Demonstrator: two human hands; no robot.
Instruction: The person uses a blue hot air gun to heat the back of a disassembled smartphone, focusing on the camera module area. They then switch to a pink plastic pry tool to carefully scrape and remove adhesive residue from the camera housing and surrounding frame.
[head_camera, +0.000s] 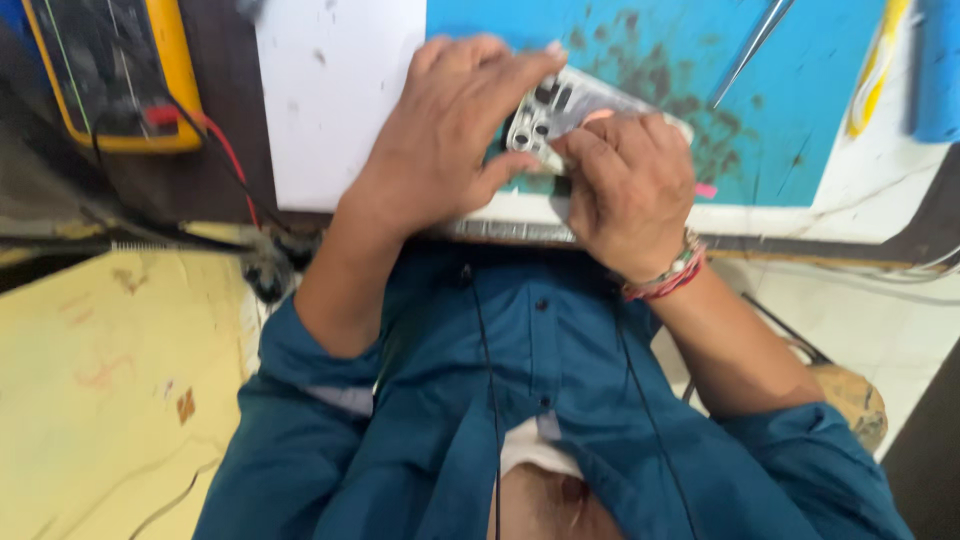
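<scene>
left hand (450, 140): fingers spread and curled over the top of a small grey phone frame (560, 108), thumb tucked under its near edge, gripping it
right hand (625, 190): closed round the lower right end of the phone frame, fingertips pressed on it, knuckles toward the camera
phone frame: pale grey piece with dark cut-out holes, caught between both hands, raised just above the desk (340, 90), partly hidden by the fingers
under the hands: blue work mat (800, 110) with dark stains, lying on the white desk top
beyond the right hand: metal tweezers (752, 45) lying slantwise on the mat, well apart from the fingers
far off past the left hand: yellow multimeter (110, 70) with red and black leads (232, 160) trailing toward the desk edge
right wrist: red and pale thread bands (668, 276)
nearer than the hands: blue shirt (540, 400), sleeves rolled up to the elbows
far beyond the right hand: yellow and white object (875, 65), blurred, cannot tell what it is
</scene>
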